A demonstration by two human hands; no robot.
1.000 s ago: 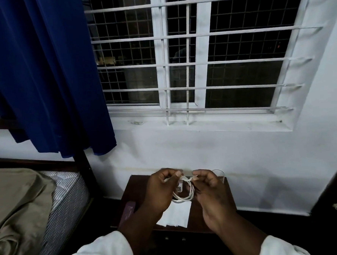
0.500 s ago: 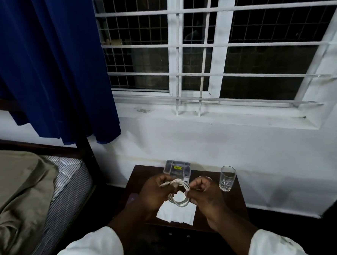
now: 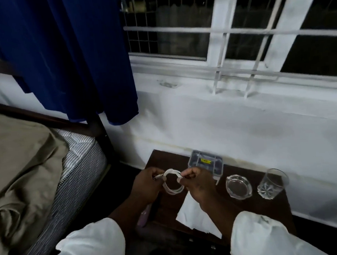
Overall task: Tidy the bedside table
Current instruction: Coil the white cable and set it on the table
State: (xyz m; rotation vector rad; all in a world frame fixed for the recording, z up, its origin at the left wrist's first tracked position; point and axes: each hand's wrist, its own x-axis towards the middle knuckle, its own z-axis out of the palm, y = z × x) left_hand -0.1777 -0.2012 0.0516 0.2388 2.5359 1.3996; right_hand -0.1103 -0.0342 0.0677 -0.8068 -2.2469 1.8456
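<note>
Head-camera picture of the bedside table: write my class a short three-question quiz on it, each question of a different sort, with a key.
1. True or false: both hands grip the coiled white cable.
2. Which stands furthest right on the bedside table? A) glass ashtray B) drinking glass C) clear plastic box
3. Fill in: the white paper lies at the table's ____ edge, under the right hand.

Key: 1 true, the left hand and right hand each pinch the coil; 2 B; 3 front.
</note>
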